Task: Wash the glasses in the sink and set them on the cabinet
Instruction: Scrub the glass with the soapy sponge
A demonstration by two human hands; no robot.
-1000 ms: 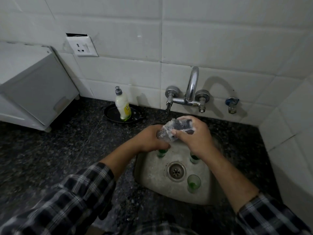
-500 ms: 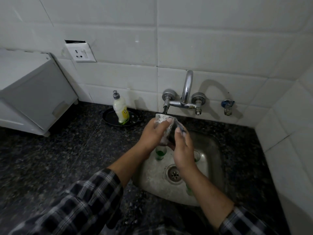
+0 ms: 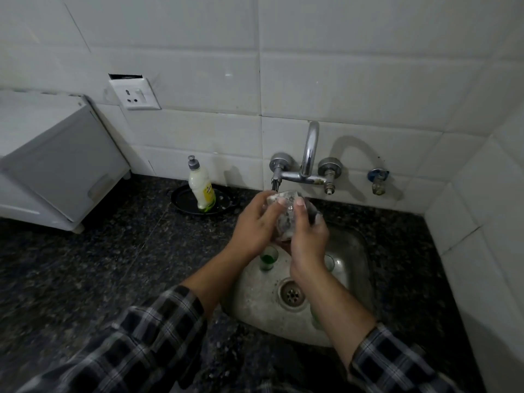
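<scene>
You'll find nothing legible here. The yellow label on the dish-soap bottle [image 3: 202, 191], left of centre in the frame, is too blurred to read, and so is any marking on the wall socket [image 3: 135, 93] at upper left.

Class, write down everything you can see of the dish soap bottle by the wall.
The dish soap bottle looks like pale plastic with a grey cap, a yellow label and a greenish base. It stands upright in a shallow black dish on the speckled counter, near the tiled wall, left of the tap. Only the dish touches it.
</scene>
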